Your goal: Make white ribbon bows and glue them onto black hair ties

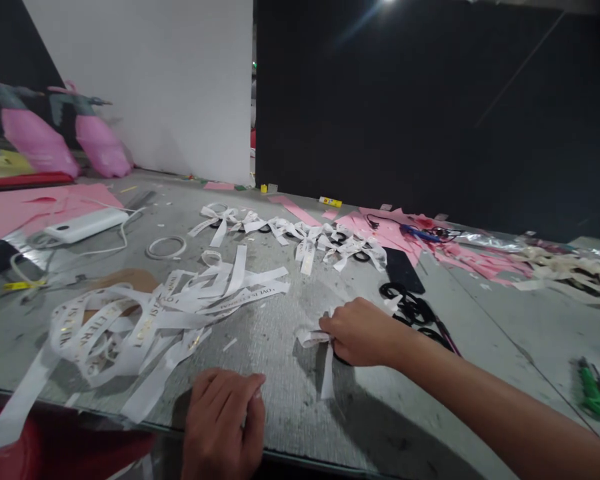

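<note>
My right hand [361, 331] is closed on a white ribbon bow [311, 337], whose loop sticks out to the left and whose tail hangs toward me. A dark curved edge shows beneath that hand. My left hand [224, 421] rests at the table's near edge with fingers curled and thumb against them; whatever may lie inside is hidden. Left of it spreads a tangle of white printed ribbon [145, 327] with gold lettering. Farther back, a row of finished-looking white bows [305, 240] lies with black rings among them. More black rings [410, 308] sit beyond my right wrist.
A dark phone-like slab [404, 270] lies behind the black rings. On the left are a white tape ring [166, 248], a white power strip [87, 225] and pink spray bottles [103, 143]. Pink paper scraps [380, 223] line the back; green-handled snips [594, 390] lie right.
</note>
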Demonstrator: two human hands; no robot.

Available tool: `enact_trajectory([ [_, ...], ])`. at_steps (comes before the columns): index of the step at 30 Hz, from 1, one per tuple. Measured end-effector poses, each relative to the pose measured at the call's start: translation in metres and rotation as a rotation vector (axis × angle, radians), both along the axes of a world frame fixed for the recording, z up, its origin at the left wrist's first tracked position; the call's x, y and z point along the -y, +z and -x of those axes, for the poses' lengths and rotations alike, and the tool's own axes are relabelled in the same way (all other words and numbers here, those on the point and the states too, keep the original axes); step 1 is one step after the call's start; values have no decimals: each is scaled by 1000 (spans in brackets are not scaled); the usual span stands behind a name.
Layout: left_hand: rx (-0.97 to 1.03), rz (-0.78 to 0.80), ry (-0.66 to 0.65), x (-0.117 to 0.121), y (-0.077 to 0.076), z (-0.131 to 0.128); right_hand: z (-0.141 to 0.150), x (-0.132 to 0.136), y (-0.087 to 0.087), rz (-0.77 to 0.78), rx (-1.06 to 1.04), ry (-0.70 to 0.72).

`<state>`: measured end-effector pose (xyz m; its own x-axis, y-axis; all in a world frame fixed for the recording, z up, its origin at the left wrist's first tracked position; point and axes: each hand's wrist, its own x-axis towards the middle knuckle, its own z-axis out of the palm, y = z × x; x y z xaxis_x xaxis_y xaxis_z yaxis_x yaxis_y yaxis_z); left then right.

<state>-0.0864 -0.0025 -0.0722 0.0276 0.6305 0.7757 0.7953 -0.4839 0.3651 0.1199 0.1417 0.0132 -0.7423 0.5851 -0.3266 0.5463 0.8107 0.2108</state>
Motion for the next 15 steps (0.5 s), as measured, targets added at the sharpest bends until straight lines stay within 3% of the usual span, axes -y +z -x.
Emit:
enact_trajectory([
  [4,10,15,-6,0,-2,0,12,-12,10,-17,-19,-21],
  [7,20,20,-3,0,-1,-2,31,-38,23,-17,-47,-75],
  [11,28,12,12,0,0,-2,67,-95,33,-66,-70,-145],
  [15,-52,4,17,-2,-6,0,102,-160,26,-92,-73,-198],
])
